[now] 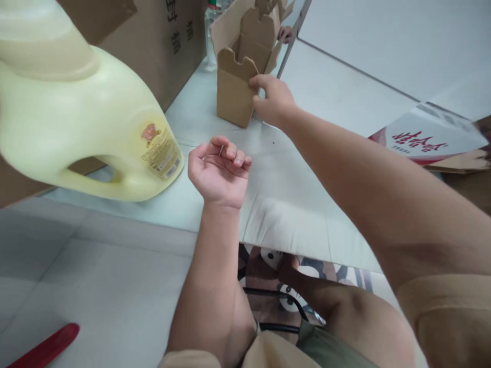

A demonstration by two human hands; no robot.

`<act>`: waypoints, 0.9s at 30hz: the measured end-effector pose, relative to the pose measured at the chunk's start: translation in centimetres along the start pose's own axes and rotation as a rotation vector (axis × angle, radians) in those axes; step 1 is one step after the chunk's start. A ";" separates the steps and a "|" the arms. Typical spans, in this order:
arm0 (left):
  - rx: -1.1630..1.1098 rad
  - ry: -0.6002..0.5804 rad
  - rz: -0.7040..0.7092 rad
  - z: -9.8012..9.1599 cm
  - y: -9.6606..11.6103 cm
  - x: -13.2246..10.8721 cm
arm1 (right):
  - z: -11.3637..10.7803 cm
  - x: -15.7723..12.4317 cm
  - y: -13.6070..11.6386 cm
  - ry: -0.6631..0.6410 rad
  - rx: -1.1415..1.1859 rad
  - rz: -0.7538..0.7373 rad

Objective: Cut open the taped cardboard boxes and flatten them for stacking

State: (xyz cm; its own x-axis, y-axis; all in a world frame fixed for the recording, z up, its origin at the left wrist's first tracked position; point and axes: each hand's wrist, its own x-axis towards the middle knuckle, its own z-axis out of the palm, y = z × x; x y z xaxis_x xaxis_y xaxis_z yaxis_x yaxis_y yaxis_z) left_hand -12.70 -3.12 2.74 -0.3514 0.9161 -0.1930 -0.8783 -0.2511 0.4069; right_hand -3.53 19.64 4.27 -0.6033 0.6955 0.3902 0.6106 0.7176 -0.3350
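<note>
A small brown cardboard box [233,94] stands upright on the pale covered table, its top flaps raised. My right hand [273,97] grips its near right edge, with the index finger and thumb at the side; the other fingers are partly hidden. My left hand [220,174] is palm up over the near part of the table, fingers loosely curled and apart, with nothing in it. Left of it is a large pale yellow jug [115,110] with a handle and a label. More cut cardboard flaps show behind the box.
A big carton [164,51] stands at the back left, beside a clear bottle [210,36] with a green part on top. Another person's fingers [285,34] show behind the box. A white-and-red printed box [429,135] lies at right; a red object [49,347] is lower left.
</note>
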 end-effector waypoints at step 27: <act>0.756 -0.508 0.409 3.2 -14.0 -2.3 | -9.1 -40.7 -2.8 0.696 0.680 0.707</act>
State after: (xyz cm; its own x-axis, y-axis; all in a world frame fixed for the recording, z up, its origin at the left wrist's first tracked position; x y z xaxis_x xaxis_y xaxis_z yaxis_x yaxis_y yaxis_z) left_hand 1.45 -0.77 0.31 -0.2452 0.8732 0.4213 -0.2212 -0.4734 0.8526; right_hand 24.00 -10.99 -2.93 0.2907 0.9244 0.2470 0.1731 0.2031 -0.9638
